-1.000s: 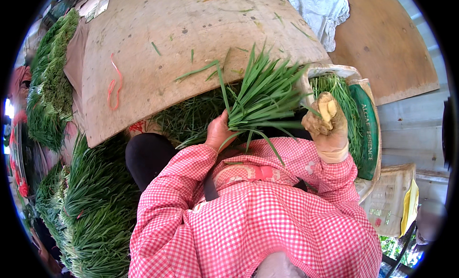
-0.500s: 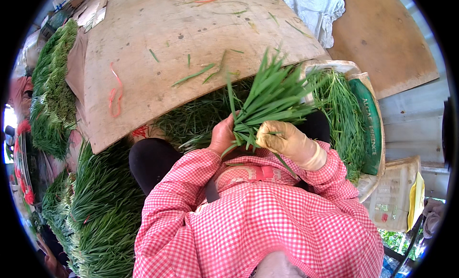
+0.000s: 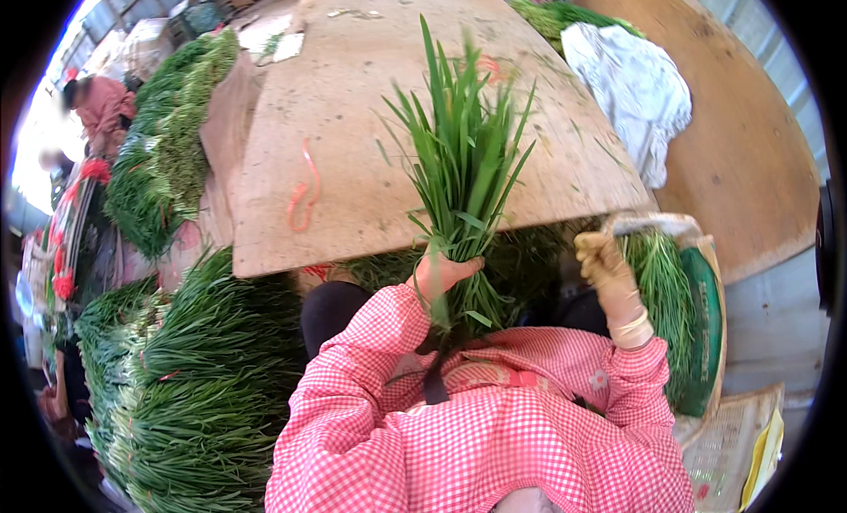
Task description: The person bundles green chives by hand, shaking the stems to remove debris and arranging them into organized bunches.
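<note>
My bare left hand [image 3: 436, 278] is wrapped round the lower part of a bunch of garlic chives [image 3: 463, 173]. The leaves stand upright and fan out above the fist, against the wooden board, and loose leaf ends hang below it. To the right, my right hand [image 3: 607, 270] wears a yellowish glove and is raised, apart from the bunch. Its fingers are loosely bent with gaps between them, and no object shows in them. Beside it stands a crate [image 3: 655, 222] with more garlic chives [image 3: 660, 288] and a green sack [image 3: 700, 323].
A wooden board [image 3: 353, 160] lies ahead, with a red string [image 3: 304, 195] and leaf scraps. Large piles of chives [image 3: 207, 372] rise at the left. A white cloth [image 3: 628, 94] lies at the far right. Another person [image 3: 104, 112] is at the far left.
My right hand has left the bunch and moved right. The bunch, held low between both hands before, now points upright in my left hand. The view has shifted, showing more of the board's far end.
</note>
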Demonstrator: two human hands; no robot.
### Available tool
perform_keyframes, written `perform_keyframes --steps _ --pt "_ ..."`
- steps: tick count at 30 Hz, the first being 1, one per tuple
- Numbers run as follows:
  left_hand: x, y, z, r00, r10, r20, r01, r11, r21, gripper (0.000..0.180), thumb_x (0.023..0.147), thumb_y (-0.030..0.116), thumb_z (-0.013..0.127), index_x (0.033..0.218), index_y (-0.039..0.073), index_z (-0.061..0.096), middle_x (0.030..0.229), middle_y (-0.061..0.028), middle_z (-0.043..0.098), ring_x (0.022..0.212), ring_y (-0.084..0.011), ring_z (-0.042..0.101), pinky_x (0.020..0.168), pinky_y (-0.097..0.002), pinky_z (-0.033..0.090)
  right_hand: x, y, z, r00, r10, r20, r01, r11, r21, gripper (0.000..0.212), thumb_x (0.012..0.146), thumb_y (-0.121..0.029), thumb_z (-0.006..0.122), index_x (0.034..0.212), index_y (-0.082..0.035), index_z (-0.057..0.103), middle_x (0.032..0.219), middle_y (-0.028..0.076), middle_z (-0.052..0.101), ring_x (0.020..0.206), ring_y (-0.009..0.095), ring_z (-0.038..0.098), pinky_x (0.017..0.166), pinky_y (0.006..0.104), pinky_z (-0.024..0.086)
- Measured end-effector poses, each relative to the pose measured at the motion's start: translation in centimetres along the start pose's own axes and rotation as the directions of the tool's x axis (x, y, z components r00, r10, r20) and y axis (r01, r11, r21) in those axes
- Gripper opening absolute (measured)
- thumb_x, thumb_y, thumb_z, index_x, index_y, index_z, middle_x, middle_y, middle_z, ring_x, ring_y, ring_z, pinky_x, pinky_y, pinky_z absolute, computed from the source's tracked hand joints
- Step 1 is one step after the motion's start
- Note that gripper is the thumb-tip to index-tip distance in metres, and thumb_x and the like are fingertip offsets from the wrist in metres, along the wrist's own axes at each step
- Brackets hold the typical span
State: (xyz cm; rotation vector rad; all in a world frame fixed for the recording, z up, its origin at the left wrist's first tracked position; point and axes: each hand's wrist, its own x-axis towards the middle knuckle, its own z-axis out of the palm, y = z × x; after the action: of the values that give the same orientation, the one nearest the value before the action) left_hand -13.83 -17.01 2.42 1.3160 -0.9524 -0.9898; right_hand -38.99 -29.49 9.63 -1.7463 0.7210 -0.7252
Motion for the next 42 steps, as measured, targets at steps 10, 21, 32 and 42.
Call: perform_keyframes --steps 10,21,32,42 --pt "0.3 -2.2 -3.4 0.995 -0.102 -0.015 0.099 0.985 -0.139 0.025 0.072 0.004 0.067 0.096 0.002 0.061 0.085 -0.0037 0.061 0.077 -0.0144 0.058 0.07 -0.0301 0.047 3.4 -6.6 6.8 0.972 -0.203 0.116 0.22 0.963 -0.158 0.025 0.084 -0.015 0.06 0.105 -0.004 0.053 0.073 -0.001 0.051 0.064 0.007 0.045 0.061 0.0214 0.04" --pt "-0.3 -1.4 -1.8 0.993 -0.073 0.096 0.052 0.977 0.207 0.038 0.072 0.012 0.07 0.107 0.002 0.06 0.097 -0.0058 0.064 0.087 -0.0149 0.058 0.079 -0.0287 0.045 8.2 -6.0 9.5 0.998 0.022 0.053 -0.041 0.914 0.404 0.013 0.084 -0.015 0.06 0.091 -0.005 0.056 0.07 -0.005 0.052 0.061 0.004 0.047 0.053 0.0204 0.041" --pt "1.1 -4.6 -1.4 0.976 0.214 -0.045 -0.195 0.944 0.266 0.031 0.072 0.013 0.067 0.101 0.003 0.06 0.092 -0.0095 0.065 0.083 -0.0179 0.059 0.073 -0.0324 0.047 3.0 -4.1 8.1 0.876 0.2 0.438 -0.424 -0.113 0.899 0.019 0.091 -0.025 0.043 0.083 -0.009 0.048 0.048 -0.007 0.037 0.038 0.006 0.03 0.045 0.0247 0.029" --pt "0.3 -4.0 0.1 0.999 -0.03 -0.023 0.029 0.998 -0.052 0.019 0.069 0.004 0.067 0.087 0.001 0.061 0.077 -0.002 0.062 0.071 -0.0082 0.053 0.063 -0.0272 0.046 1.2 -10.7 5.6 0.695 -0.129 0.708 -0.033 0.977 0.21 0.029 0.084 0.004 0.046 0.112 -0.003 0.049 0.103 0.007 0.052 0.084 0.012 0.054 0.072 0.0243 0.046"
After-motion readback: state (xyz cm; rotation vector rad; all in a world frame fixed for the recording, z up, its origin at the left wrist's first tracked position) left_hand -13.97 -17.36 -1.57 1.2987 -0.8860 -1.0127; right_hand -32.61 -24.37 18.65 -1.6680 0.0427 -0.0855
